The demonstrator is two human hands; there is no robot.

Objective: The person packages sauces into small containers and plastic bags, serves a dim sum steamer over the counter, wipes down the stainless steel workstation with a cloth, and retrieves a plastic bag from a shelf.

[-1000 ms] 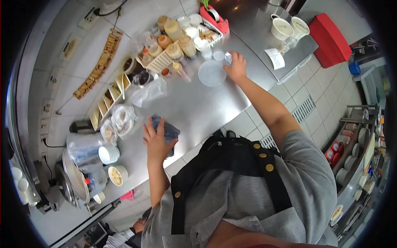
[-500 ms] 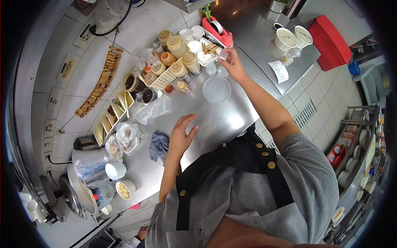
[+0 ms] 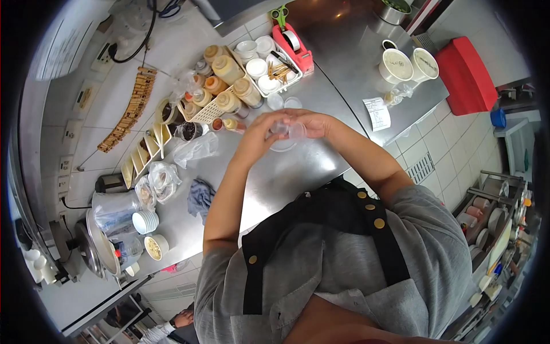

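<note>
Above the steel counter, my left hand [image 3: 258, 135] and my right hand [image 3: 314, 122] meet with fingers curled in. Between the left fingers is a small clear plastic cup [image 3: 279, 127]. My right hand grips a clear round plastic piece [image 3: 297, 131]; whether it is a lid or a second cup I cannot tell. Below them lies a larger clear round container or lid [image 3: 283, 147], partly covered by the hands. Just beyond the fingers, a small clear cup [image 3: 275, 101] and another clear round piece [image 3: 293, 102] rest on the counter.
Sauce bottles [image 3: 227, 70] fill a cream basket [image 3: 207, 110] beyond my left hand. A white tray [image 3: 281, 88] of small dishes and a red tape dispenser [image 3: 298, 50] stand behind. Paper bowls [image 3: 395, 66] and a receipt [image 3: 377, 113] are right; a grey cloth [image 3: 200, 199] lies left.
My right hand has come down and left from near the white tray with a clear plastic piece. My left hand, open before, has moved up to meet it and closed on a cup.
</note>
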